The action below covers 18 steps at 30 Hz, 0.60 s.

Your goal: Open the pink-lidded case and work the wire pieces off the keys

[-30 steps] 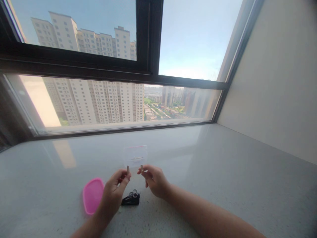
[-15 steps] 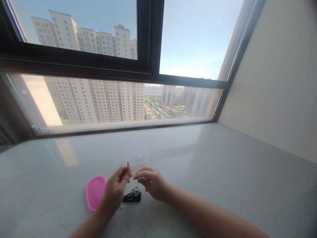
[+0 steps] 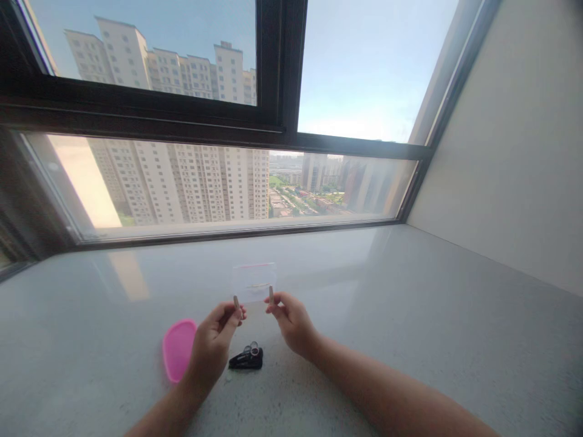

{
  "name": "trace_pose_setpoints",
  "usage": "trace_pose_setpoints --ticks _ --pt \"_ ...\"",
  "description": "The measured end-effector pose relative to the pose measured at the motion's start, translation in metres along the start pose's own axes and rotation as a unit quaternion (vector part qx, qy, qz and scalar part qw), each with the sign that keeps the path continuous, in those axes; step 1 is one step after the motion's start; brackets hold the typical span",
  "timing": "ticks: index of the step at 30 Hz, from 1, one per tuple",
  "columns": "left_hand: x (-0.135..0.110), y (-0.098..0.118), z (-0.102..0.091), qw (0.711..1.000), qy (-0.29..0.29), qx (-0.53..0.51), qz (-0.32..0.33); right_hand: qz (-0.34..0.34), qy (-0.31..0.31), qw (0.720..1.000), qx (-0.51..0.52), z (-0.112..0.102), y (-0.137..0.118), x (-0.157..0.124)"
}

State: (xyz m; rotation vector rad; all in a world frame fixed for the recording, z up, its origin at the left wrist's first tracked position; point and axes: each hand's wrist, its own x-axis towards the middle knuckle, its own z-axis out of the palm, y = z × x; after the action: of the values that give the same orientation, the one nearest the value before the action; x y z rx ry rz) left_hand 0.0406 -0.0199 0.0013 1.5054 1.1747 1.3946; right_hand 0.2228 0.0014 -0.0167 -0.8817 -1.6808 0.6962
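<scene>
My left hand (image 3: 221,325) pinches a short, narrow brownish piece (image 3: 235,301) between thumb and fingers, its tip standing up. Opposite it, a similar narrow brownish piece (image 3: 271,294) is held upright in the fingertips of my right hand (image 3: 291,318). A small gap separates the two hands; what kind of pieces these are is too small to tell. Below the gap lies a small black tapered item (image 3: 246,360) with round metal loops (image 3: 254,349) on top. Just beyond the fingers is a clear plastic packet or container (image 3: 255,274) with a pink line and a thin pale strip.
A pink shallow lid-like dish (image 3: 177,351) lies left of my left forearm, partly covered by it. The pale speckled counter (image 3: 387,315) runs up to a dark-framed window (image 3: 218,238). A white wall (image 3: 510,182) bounds the right side.
My right hand has moved slightly away from the left and upward, and a brownish piece now shows in its fingers. My left hand keeps its piece. The view has shifted slightly.
</scene>
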Motion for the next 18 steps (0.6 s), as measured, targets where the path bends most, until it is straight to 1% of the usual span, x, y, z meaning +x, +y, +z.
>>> trace_pose_setpoints --ticks 3,6,13,18 --pt "0.0012 -0.0024 -0.0002 1.0 0.015 -0.008 -0.003 -0.012 0.031 0.999 -0.006 -0.0008 -0.001 -0.0004" --pt "0.0021 -0.0044 -0.0008 1.0 0.017 -0.002 0.0 -0.021 0.049 0.998 -0.017 -0.0005 -0.0029 -0.0004" --pt "0.0012 0.0 0.0001 1.0 0.016 0.008 0.006 -0.02 0.06 0.998 -0.023 -0.0001 -0.0055 0.0001" --pt "0.0019 0.002 0.0014 1.0 0.019 0.016 0.008 -0.02 0.054 0.998 -0.033 -0.0005 -0.0054 -0.0003"
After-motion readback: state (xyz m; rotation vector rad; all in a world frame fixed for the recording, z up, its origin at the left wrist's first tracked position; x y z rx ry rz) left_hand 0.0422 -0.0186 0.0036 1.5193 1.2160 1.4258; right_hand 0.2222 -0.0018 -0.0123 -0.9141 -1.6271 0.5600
